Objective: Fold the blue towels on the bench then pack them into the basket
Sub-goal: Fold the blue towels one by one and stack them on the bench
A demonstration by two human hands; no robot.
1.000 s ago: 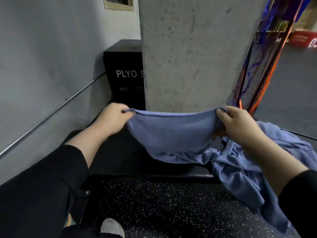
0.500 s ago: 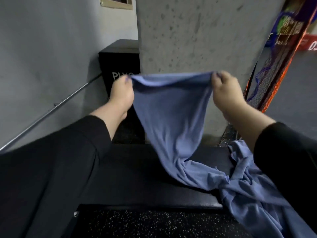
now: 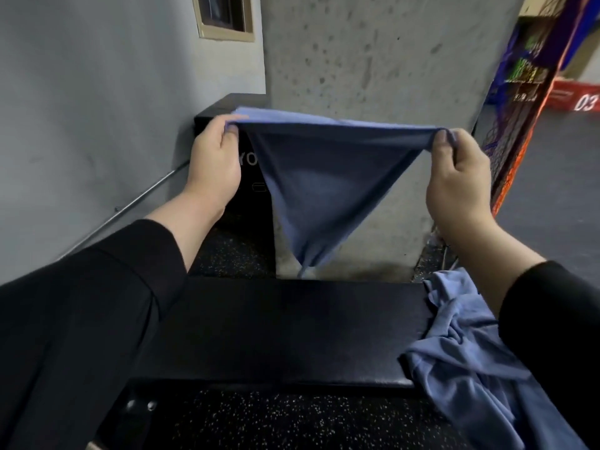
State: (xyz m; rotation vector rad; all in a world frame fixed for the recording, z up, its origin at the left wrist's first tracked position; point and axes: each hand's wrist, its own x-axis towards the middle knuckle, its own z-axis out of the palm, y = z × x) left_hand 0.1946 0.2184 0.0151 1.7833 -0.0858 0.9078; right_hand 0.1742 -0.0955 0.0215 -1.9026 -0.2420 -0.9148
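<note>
A blue towel [image 3: 319, 186] hangs in the air above the black bench [image 3: 285, 332], stretched between both hands and tapering to a point below. My left hand [image 3: 214, 160] pinches its left top corner. My right hand [image 3: 454, 177] pinches the right top corner. The towel's lower tip dangles just behind the bench's far edge, free of the pile. A crumpled heap of more blue towels [image 3: 467, 355] lies on the bench's right end and spills over its front. No basket shows in the view.
A concrete pillar [image 3: 373, 60] rises straight ahead behind the bench. A black plyo box [image 3: 227, 125] stands at the back left by the grey wall with a metal rail [image 3: 136, 203]. Netting with an orange frame [image 3: 516, 125] stands at the right. Speckled rubber floor [image 3: 259, 420] lies below.
Both hands have raised the towel from the pile and spread it wider. Its lower end has come off the heap and now hangs free.
</note>
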